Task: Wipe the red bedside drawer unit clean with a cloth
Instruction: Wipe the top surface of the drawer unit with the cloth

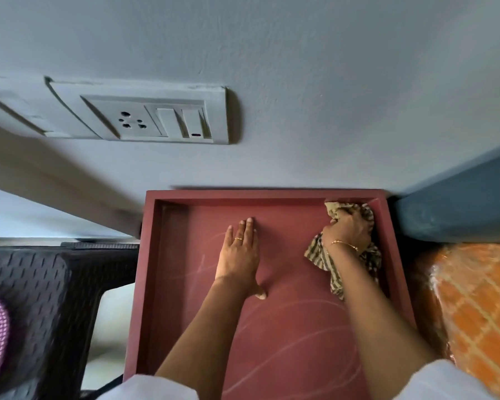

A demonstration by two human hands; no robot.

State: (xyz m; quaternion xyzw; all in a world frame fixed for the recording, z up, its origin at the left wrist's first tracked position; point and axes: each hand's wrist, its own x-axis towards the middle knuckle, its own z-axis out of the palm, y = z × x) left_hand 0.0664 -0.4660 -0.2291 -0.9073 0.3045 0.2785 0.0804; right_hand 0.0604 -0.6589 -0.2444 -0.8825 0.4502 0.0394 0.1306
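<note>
The red bedside drawer unit [182,284] stands against the wall, seen from above, its top recessed inside a raised rim and marked with pale streaks. My left hand [238,255] lies flat on the top near its middle, fingers straight and pointing at the wall. My right hand [348,230] grips a bunched brown-and-cream striped cloth [367,262] in the far right corner of the top, pressing it against the rim. Part of the cloth trails back under my right wrist.
A grey wall with a white socket and switch plate [145,118] rises behind the unit. A dark woven plastic chair [41,284] stands to the left. A bed with an orange patterned cover [474,313] and a blue headboard [459,209] adjoins the right side.
</note>
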